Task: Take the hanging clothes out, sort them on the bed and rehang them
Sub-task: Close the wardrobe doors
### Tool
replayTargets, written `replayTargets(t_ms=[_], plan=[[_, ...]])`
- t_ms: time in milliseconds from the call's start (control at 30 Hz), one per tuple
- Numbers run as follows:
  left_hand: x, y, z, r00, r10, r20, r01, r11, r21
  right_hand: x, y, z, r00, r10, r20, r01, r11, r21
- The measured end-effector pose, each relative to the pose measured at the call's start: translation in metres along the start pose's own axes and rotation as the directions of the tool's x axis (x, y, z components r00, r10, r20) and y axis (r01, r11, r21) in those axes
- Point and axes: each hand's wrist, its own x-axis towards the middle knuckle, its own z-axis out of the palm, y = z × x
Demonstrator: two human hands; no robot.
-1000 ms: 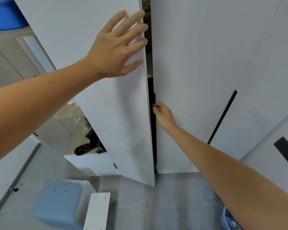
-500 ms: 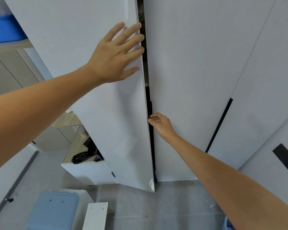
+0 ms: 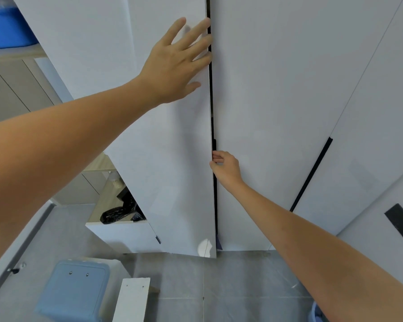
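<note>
Left hand [image 3: 172,63] lies flat, fingers straight, on the left wardrobe door [image 3: 163,159]; right hand [image 3: 226,167] has fingers curled on the right door [image 3: 277,112] edge at the narrow gap. Clothes not visible, presumably inside. Keep fingertips out of the seam; blue stool [image 3: 73,291] and white board [image 3: 132,298] crowd the floor at left.

We find no legible text, label, brand, number or sign in the head view.
</note>
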Motion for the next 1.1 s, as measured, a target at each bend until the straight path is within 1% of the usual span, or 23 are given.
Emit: replayTargets(t_ms=[100, 300, 467, 600, 733, 800, 900, 1033, 1100], plan=[[0.006, -0.001, 0.004, 1.0, -0.01, 0.025, 0.01, 1.0, -0.016, 0.002, 0.0, 0.003, 1.0, 0.011, 0.027, -0.011, 1.0, 0.009], [0.01, -0.001, 0.01, 1.0, -0.02, 0.018, 0.021, 0.998, -0.062, 0.006, -0.002, 0.001, 0.998, 0.03, 0.062, -0.031, 1.0, 0.004], [0.013, 0.0, 0.007, 1.0, -0.007, 0.026, 0.008, 0.999, -0.05, 0.01, -0.002, 0.0, 0.998, 0.019, 0.06, -0.019, 1.0, 0.012], [0.01, 0.001, -0.003, 1.0, 0.001, 0.021, 0.0, 0.999, -0.037, 0.01, -0.002, 0.001, 0.995, 0.002, 0.104, -0.003, 1.0, 0.01], [0.001, 0.008, -0.019, 0.998, -0.033, 0.056, 0.035, 0.999, -0.033, 0.006, -0.009, -0.004, 0.998, 0.011, 0.064, -0.013, 0.999, 0.035], [-0.008, 0.018, -0.032, 0.993, -0.086, 0.075, 0.089, 0.995, -0.037, -0.001, -0.011, -0.007, 0.999, -0.007, 0.052, 0.007, 1.0, 0.007], [-0.026, 0.039, -0.053, 0.964, -0.251, 0.086, 0.256, 0.965, -0.061, -0.021, -0.011, -0.007, 0.996, -0.058, 0.062, 0.063, 0.995, -0.076], [-0.059, 0.067, -0.079, 0.886, -0.462, 0.029, 0.461, 0.874, -0.156, -0.056, -0.009, 0.0, 0.99, -0.103, 0.1, 0.111, 0.99, -0.084], [-0.076, 0.077, -0.091, 0.836, -0.543, 0.078, 0.546, 0.813, -0.2, -0.074, -0.011, 0.004, 0.985, -0.118, 0.123, 0.129, 0.988, -0.086]])
